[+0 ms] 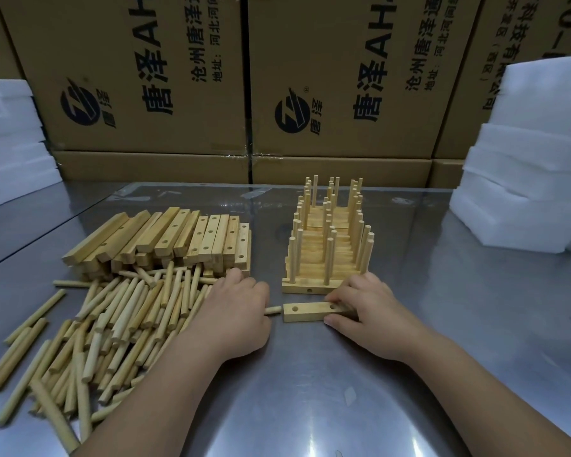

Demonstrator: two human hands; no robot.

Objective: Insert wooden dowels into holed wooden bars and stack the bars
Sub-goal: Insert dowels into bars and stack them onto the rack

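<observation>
**Bar pinned flat, dowel lined up at its end**

Far beyond both hands: cardboard boxes (145,77) walling off the back, with foam blocks (524,179) stacked well out to the right of the right hand. Under everything: shiny tabletop (310,397).

Just beyond the left hand (234,319): bar pile (178,239) of holed blanks, kept within easy reach. Under and to the left of that hand: dowel pile (112,331), loose, spread out, probably for quick grabbing.

Just beyond the right hand (374,313): finished stack (327,252) with dowels upright, parked close, presumably to shorten the carry for each done piece.

Between the two hands: single bar (307,312), flat on the tabletop, holes facing up. Right hand curled round its right end, thumb on the near face, fingers over the top, likely bracing it against a sideways push.

Left hand palm down, fingers curled over one dowel (273,310), tip poking out toward the bar's left end, just short of touching. Probably aimed at an end hole, not visible from here. Insertion not yet done.
</observation>
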